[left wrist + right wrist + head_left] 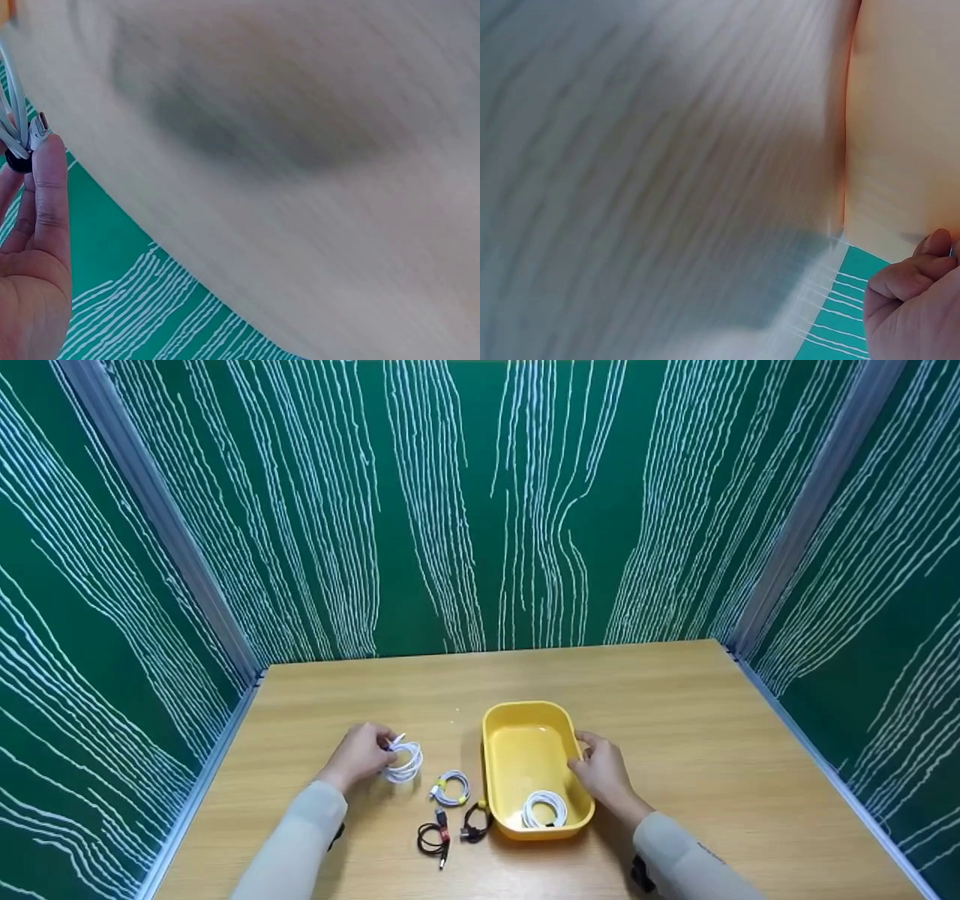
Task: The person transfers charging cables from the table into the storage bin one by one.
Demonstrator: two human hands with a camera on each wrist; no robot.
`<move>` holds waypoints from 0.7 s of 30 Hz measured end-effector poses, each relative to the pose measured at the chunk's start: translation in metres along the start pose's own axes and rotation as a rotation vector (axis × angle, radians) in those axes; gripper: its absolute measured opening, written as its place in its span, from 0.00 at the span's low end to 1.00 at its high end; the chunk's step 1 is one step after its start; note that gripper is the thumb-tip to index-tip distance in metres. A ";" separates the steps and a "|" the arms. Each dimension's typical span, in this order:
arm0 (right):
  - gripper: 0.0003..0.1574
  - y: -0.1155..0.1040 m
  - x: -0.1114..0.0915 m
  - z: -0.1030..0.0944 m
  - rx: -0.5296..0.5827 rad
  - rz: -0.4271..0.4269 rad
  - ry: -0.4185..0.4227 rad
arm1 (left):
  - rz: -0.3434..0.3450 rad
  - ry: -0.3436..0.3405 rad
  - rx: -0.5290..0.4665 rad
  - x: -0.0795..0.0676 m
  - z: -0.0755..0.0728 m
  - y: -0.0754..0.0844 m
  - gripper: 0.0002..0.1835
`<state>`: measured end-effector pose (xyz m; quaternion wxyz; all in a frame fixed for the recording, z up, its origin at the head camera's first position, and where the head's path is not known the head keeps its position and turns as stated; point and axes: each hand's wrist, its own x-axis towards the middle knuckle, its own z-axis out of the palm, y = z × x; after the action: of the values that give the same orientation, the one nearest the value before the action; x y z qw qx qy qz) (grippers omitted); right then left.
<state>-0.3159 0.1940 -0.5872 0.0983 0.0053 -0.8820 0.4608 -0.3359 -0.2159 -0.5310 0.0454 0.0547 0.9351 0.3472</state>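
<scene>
My left hand (361, 755) pinches a coiled white cable (406, 762) above the table, left of the yellow tray. In the left wrist view a plug (39, 129) of that cable shows by the fingertips, with a dark tie around the strands. My right hand (604, 769) grips the right wall of the yellow tray (493, 780), its thumb over the rim. Another coiled white cable (527, 813) lies inside the tray at the near end. In the right wrist view the curled fingers (900, 283) meet the tray's side (907, 112).
Between the left hand and the tray lie a grey-white coiled cable (463, 787) with yellow ties, a black cable (426, 841) with a red tie and another black cable (485, 830) against the tray. Green walls (480, 585) with white lines enclose the wooden table (337, 682).
</scene>
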 end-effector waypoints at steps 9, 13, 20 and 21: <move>0.33 0.001 0.001 0.000 -0.011 -0.003 0.015 | -0.015 -0.032 -0.056 0.004 -0.004 0.016 0.12; 0.33 0.001 0.001 0.000 -0.006 0.000 0.012 | 0.011 -0.036 -0.070 0.006 -0.004 0.024 0.12; 0.33 0.001 0.000 -0.001 0.006 0.005 0.001 | 0.064 -0.052 -0.054 0.009 -0.002 0.034 0.12; 0.33 0.002 0.000 -0.001 0.009 0.007 -0.001 | 0.074 -0.050 -0.047 0.009 -0.001 0.036 0.12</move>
<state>-0.3162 0.1962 -0.5878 0.0964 0.0030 -0.8801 0.4650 -0.3426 -0.1885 -0.5071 0.0572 0.0969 0.9225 0.3692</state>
